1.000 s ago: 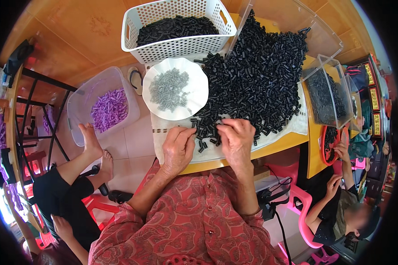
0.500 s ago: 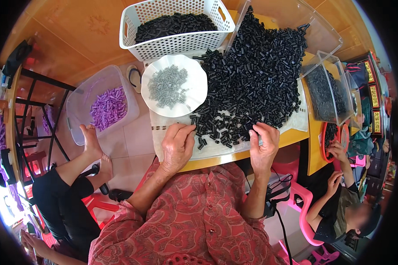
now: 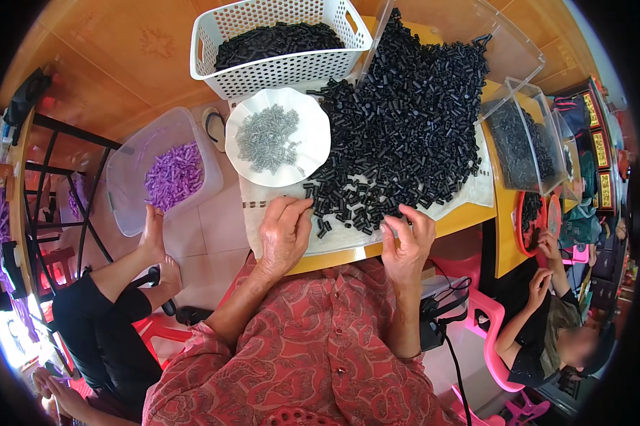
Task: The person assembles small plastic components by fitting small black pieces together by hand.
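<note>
Small black tubular pieces lie in a large heap on a white cloth over the table. At the heap's near left edge my left hand is curled, thumb and forefinger pressed together; whatever is between them is too small to make out. My right hand is at the near edge of the pieces, its fingers bent and thumb close to the forefinger, any held piece unclear. Beyond my left hand stands a white wavy-edged plate with small clear pieces on it.
A white perforated basket of black pieces stands behind the plate. Clear bins are at the right, near a co-worker's hands. On the floor at left sits a tub of purple pieces, beside another person's legs.
My right hand has moved left and slightly nearer me, along the edge of the heap. My left hand stays almost in place. The view has shifted a little.
</note>
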`<state>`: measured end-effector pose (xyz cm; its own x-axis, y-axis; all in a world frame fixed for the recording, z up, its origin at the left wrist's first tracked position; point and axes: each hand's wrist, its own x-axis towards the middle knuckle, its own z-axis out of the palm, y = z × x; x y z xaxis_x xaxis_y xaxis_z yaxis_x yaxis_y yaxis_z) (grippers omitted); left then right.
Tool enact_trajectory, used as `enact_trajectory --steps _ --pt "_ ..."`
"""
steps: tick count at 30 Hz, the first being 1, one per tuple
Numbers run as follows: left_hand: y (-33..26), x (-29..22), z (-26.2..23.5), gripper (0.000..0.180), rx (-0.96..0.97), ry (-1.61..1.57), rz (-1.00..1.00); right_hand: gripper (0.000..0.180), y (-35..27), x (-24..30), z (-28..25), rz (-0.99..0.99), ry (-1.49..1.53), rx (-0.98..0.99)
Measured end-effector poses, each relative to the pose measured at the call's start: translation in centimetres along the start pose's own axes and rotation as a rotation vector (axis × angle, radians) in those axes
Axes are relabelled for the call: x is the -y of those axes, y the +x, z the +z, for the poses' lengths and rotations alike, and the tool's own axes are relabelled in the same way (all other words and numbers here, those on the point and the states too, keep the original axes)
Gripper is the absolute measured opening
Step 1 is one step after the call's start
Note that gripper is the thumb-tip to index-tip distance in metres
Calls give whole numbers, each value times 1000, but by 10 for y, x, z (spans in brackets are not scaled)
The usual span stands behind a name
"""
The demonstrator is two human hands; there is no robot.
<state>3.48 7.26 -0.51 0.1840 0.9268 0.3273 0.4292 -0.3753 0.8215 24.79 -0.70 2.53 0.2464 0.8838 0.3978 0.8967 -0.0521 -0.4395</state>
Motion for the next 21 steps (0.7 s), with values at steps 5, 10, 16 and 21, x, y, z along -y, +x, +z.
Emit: enact_trajectory --steps 5,10,16,21 --pt "0 -1 0 21 -7 -8 -2 27 3 9 10 -36 -70 59" --pt "0 -2 1 20 -10 -12 -6 27 6 6 13 -53 -17 31" --pt "-1 0 0 20 -13 -13 0 23 22 -17 6 -68 -204 17" --pt "-2 2 2 20 -26 -8 23 21 26 -25 2 -2 -207 -38"
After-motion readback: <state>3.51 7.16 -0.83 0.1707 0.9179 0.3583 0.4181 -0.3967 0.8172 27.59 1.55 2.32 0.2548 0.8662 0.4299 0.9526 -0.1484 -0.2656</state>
